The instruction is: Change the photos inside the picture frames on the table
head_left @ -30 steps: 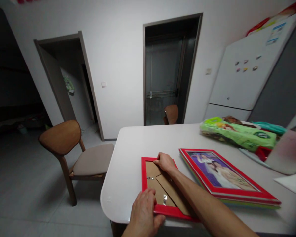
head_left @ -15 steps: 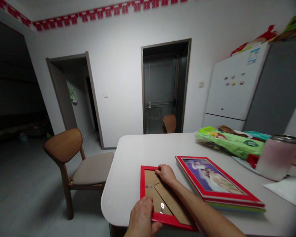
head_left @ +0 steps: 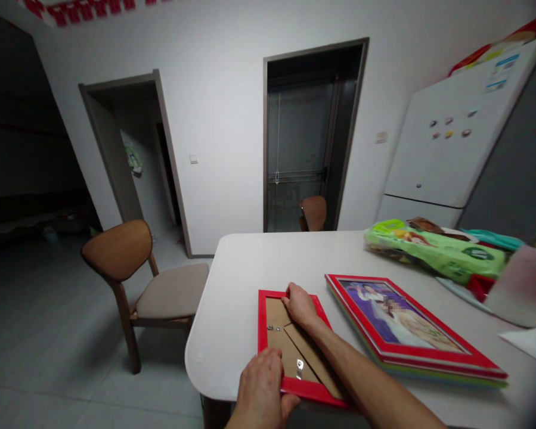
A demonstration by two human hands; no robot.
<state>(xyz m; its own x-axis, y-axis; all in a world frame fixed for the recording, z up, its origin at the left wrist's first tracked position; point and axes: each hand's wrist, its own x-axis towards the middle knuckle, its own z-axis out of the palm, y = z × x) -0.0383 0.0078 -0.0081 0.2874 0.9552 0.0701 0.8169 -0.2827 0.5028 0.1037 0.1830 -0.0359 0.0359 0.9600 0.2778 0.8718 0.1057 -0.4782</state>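
Note:
A red picture frame (head_left: pixel 262 325) lies face down on the white table (head_left: pixel 250 274), its brown cardboard back and metal clips showing. My left hand (head_left: pixel 261 390) grips the frame's near edge with fingers curled over it. My right hand (head_left: pixel 300 305) reaches across the backing and holds the frame's far edge, fingers closed on the rim. To the right lies a stack of red frames (head_left: pixel 406 325), the top one face up with a photo.
A green package (head_left: pixel 433 250) and other wrapped items lie at the table's far right, beside a pale container (head_left: pixel 524 286) and a white sheet (head_left: pixel 531 342). A wooden chair (head_left: pixel 138 280) stands left of the table. A white fridge (head_left: pixel 455 143) stands behind.
The head camera has shifted, so the view moved slightly. Both hands keep the same hold on the face-down frame.

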